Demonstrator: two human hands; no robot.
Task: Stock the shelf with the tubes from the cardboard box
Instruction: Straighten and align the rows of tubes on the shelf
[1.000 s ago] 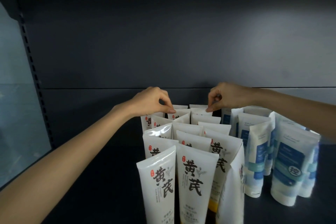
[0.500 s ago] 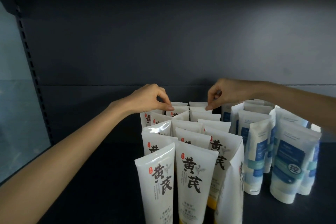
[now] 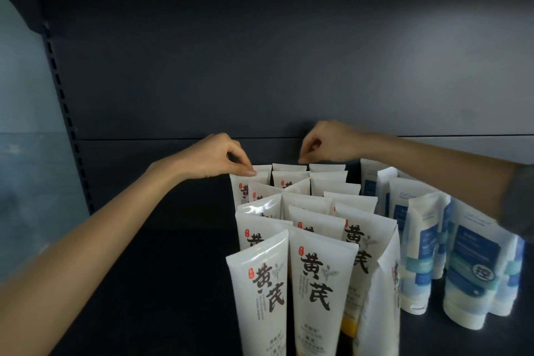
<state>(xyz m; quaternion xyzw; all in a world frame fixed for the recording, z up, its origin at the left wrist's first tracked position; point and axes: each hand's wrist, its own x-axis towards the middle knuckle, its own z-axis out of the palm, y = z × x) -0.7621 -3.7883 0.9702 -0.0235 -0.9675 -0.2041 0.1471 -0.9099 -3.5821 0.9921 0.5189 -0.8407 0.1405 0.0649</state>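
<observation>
- The white plastic tubes with black brush lettering (image 3: 318, 269) stand upright, caps down. They form a tight block of rows on the dark flat shelf board (image 3: 144, 269), running from its front to close by the back wall.
- The left hand (image 3: 215, 157) is at the block's rear-left corner. Its fingers (image 3: 250, 172), thumb against forefinger, pinch the crimped top edge of the rear-left tube (image 3: 241, 191).
- The right hand (image 3: 326, 141) is over the middle of the block's back row. Its fingers (image 3: 303, 158) are curled into a pinch right at a tube's crimp. Whether they grip it or only hover cannot be told.
- Just to the right of the block stands a separate group of blue-and-white plastic tubes (image 3: 474, 263).
- Judging by the full rows, the stocking looks well along, with both hands seating or squaring the back row.
- The cardboard box is out of view, so how many tubes are left cannot be told.
</observation>
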